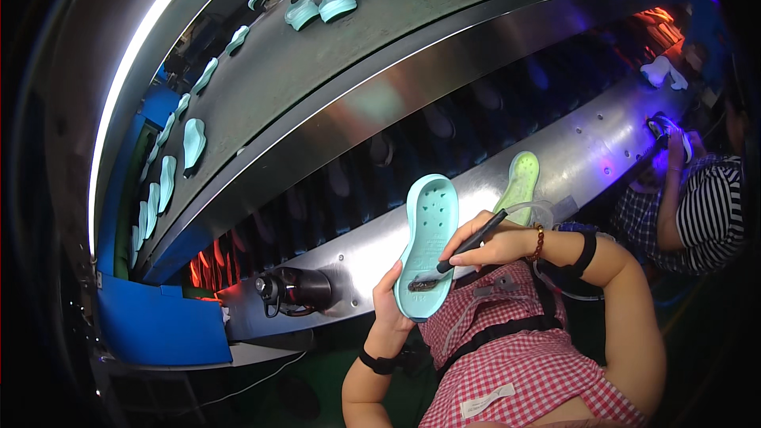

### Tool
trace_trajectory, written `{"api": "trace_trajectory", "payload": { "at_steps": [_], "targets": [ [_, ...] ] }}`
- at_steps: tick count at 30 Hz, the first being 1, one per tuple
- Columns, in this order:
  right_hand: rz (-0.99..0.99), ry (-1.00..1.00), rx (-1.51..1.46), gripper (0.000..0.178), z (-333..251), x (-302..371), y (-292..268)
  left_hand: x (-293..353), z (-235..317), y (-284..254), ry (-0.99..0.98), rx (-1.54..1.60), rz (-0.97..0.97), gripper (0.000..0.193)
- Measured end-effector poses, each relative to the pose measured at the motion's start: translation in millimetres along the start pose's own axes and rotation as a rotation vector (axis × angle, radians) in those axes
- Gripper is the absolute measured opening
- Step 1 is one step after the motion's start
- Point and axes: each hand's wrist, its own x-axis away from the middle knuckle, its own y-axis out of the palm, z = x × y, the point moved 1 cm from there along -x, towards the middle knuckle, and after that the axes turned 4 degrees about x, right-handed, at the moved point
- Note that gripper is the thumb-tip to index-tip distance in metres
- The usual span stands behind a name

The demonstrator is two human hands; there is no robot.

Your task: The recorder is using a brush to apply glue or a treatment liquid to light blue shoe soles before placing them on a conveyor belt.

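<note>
My left hand grips a light-blue shoe sole by its heel end, thumb along the edge. The sole is tilted up with its inner face toward me and small holes at the toe. In my right hand is a brush with a black handle, held like a pen. Its dark bristles rest on the sole's heel area. A clear tube curves near the back of the brush and my wrist. Behind my right hand, a yellow-green sole lies on the metal ledge.
A dark conveyor belt beyond the ledge carries several light-blue soles. Under it, a dark recess holds rows of soles, glowing orange at both ends. A black bottle lies on the ledge at left. At right, another person handles a shoe.
</note>
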Motion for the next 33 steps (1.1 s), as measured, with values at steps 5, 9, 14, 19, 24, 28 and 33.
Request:
{"api": "trace_trajectory", "payload": {
  "at_steps": [5, 9, 14, 19, 24, 28, 33],
  "targets": [
    [0.178, -0.093, 0.003, 0.019, 11, -1, 4, -3, 1, 1, 0.024, 0.097, -0.079, 0.055],
    [0.395, -0.203, 0.074, 0.017, 18, -10, -7, -6, -1, -7, 0.024, 0.197, -0.031, 0.054],
    [0.818, -0.642, 0.521, 0.017, 31, -30, -20, -12, -8, 1, 0.04, 0.204, -0.003, 0.054],
    [0.733, -0.598, 0.668, 0.016, 60, -21, 21, -20, -14, -4, 0.07, 0.175, 0.07, 0.052],
    [0.414, -0.588, 0.281, 0.018, 42, 13, 38, -24, -10, -5, 0.159, -0.005, 0.124, 0.049],
    [0.228, -0.253, -0.406, 0.02, 27, 46, 0, 5, 24, 24, 0.343, -0.252, 0.051, 0.052],
    [0.624, -0.414, -0.772, 0.018, 55, 61, -25, 4, 120, 101, 0.595, -0.268, -0.264, 0.053]
  ]
}}
